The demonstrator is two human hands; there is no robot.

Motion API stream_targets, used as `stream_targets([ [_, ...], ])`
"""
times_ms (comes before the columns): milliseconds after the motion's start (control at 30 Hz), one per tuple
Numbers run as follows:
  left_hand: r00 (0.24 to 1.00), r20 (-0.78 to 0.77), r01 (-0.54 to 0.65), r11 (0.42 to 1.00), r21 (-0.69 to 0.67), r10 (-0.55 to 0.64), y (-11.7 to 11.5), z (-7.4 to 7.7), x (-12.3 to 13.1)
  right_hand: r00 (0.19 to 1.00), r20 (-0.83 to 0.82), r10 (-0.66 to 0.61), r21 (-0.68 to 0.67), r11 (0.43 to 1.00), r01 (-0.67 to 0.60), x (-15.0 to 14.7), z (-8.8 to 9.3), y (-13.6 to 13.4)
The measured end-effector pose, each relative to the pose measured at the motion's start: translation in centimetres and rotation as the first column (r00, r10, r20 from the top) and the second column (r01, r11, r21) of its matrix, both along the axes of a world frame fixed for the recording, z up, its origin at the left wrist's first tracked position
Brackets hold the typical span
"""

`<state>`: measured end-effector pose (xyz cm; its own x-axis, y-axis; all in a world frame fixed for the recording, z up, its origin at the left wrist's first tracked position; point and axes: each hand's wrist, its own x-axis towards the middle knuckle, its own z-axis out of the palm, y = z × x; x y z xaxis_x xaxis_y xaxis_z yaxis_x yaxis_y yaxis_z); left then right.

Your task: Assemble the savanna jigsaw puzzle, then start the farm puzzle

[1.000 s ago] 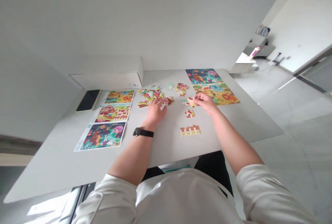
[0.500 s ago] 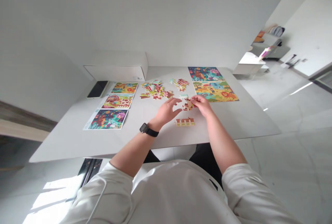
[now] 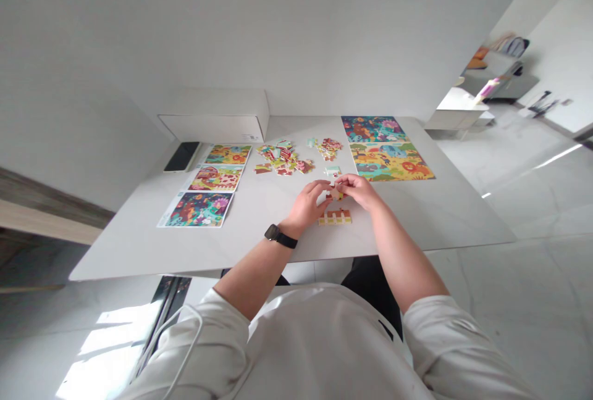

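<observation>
Puzzle pieces (image 3: 333, 193) sit pinched between the left hand (image 3: 306, 205) and right hand (image 3: 360, 191), both forearms (image 3: 404, 245) angled inward.

Likely a home, glossy marble-look floor (image 3: 532, 283) around us, pale table (image 3: 152, 255) against plain wall (image 3: 301, 36), white furniture (image 3: 456, 101) beyond

Head-worn view, forward and downward

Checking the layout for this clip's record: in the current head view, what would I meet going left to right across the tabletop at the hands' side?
Printed pictures → watch → left hand → puzzle pieces between the hands → right hand → printed lion.
</observation>
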<state>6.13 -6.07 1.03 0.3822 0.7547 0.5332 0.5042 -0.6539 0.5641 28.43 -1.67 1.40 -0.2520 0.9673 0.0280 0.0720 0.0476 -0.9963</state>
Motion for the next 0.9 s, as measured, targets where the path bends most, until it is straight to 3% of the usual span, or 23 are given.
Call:
stream_targets([
  [233, 0.999, -0.036, -0.001, 0.999, -0.039, -0.001, -0.1, 0.1, 0.1, 0.997, 0.029, 0.065, -0.003, 0.998, -0.065, 0.8, 0.1, -0.2],
  [467, 0.996, -0.031, 0.08, 0.997, -0.019, -0.08, -0.2, -0.3, 0.7, 0.977, 0.171, 0.124, 0.027, 0.991, -0.13, 2.4, 0.4, -0.3],
  [633, 0.986, -0.141, 0.082, 0.995, -0.065, -0.09, 0.0, -1.1, 1.1, 0.951, 0.251, 0.179, -0.007, 0.983, -0.183, 3.1, 0.0, -0.1],
  [900, 0.967, -0.237, 0.074, 0.993, -0.09, -0.093, 0.5, -1.8, 1.1, 0.909, 0.385, 0.16, 0.043, 0.981, -0.191, 3.1, -0.3, 0.1],
])
